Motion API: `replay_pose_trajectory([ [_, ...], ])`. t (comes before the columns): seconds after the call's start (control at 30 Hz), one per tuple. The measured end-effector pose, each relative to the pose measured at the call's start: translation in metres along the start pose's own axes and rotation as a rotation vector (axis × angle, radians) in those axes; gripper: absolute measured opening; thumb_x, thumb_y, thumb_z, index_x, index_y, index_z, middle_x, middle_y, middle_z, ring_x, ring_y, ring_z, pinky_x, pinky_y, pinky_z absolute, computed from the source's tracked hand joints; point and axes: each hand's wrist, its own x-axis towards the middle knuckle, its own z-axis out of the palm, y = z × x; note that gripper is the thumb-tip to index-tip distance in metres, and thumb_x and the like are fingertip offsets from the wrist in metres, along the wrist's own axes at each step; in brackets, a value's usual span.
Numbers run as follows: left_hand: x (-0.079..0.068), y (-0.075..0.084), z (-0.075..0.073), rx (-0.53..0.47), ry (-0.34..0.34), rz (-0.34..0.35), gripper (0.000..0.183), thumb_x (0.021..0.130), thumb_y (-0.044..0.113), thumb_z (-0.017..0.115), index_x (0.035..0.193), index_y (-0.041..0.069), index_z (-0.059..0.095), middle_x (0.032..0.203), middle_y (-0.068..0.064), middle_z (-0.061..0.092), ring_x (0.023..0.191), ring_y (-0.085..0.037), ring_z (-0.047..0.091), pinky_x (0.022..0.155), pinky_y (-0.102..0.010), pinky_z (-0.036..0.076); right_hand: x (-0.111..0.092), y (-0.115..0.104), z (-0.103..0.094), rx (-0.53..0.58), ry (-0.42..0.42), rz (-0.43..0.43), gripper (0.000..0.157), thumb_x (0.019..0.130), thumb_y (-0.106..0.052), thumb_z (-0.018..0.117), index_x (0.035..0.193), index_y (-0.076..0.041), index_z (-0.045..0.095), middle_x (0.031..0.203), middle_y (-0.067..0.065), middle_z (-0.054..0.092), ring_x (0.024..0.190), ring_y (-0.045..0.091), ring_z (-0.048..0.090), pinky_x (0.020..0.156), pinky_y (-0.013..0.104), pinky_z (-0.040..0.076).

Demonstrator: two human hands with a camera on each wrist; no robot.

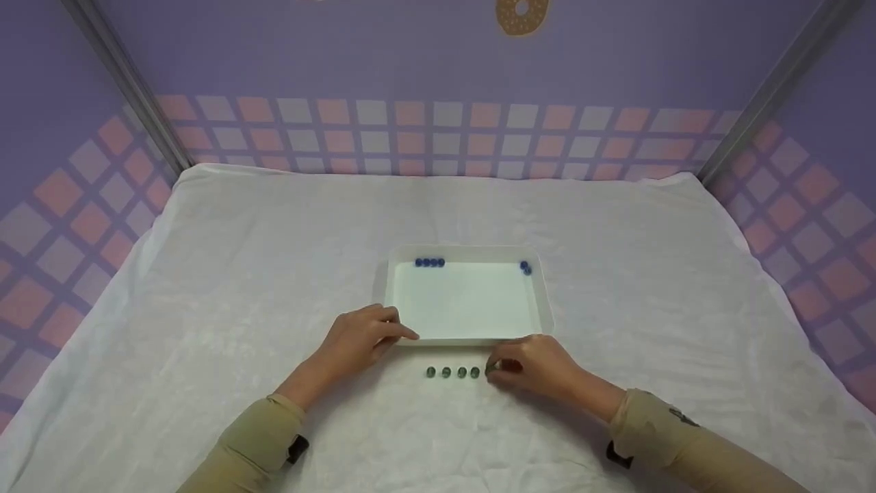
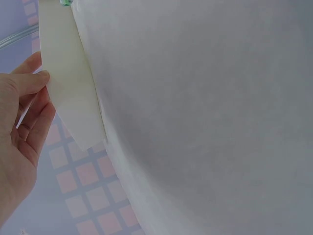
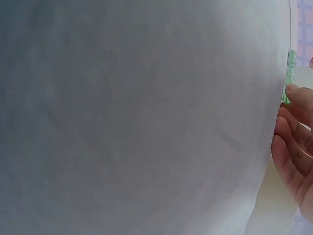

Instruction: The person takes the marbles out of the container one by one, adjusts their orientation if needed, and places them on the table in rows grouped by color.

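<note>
A white rectangular tray (image 1: 452, 342) lies on the cloth. My left hand (image 1: 363, 334) is at its near left corner; in the left wrist view the thumb (image 2: 36, 82) and fingers pinch the tray's edge. In front of the tray several green glass marbles (image 1: 446, 372) form a short row. At the right end of that row my right hand (image 1: 537, 363) pinches another green marble (image 1: 491, 368), partly covered by the fingers. The right wrist view catches the thumb (image 3: 299, 95) against the green marbles (image 3: 291, 61), seen end-on along the row.
Inside the tray, several blue marbles (image 1: 430, 262) line the far wall near the left corner, and two blue marbles (image 1: 525, 268) sit in the far right corner. A wrinkled white cloth (image 1: 274, 233) covers the table. Purple panels with a checked band (image 1: 445, 137) enclose it.
</note>
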Motion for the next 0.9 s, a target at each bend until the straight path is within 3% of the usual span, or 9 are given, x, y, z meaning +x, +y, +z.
replay_pose_trajectory([
  [0.9, 0.0004, 0.0027, -0.0013, 0.019, -0.02, -0.026, 0.027, 0.092, 0.008, 0.068, 0.1, 0.031, 0.079, 0.082, 0.007, 0.061, 0.071, -0.007, 0.054, 0.057, -0.019, 0.039, -0.0023, -0.0013, 0.0009, -0.012, -0.006, 0.021, 0.009, 0.087, -0.031, 0.076, 0.093, -0.025, 0.077, 0.087, -0.012, 0.075, 0.064, 0.002, 0.057, 0.06, 0.018, 0.042],
])
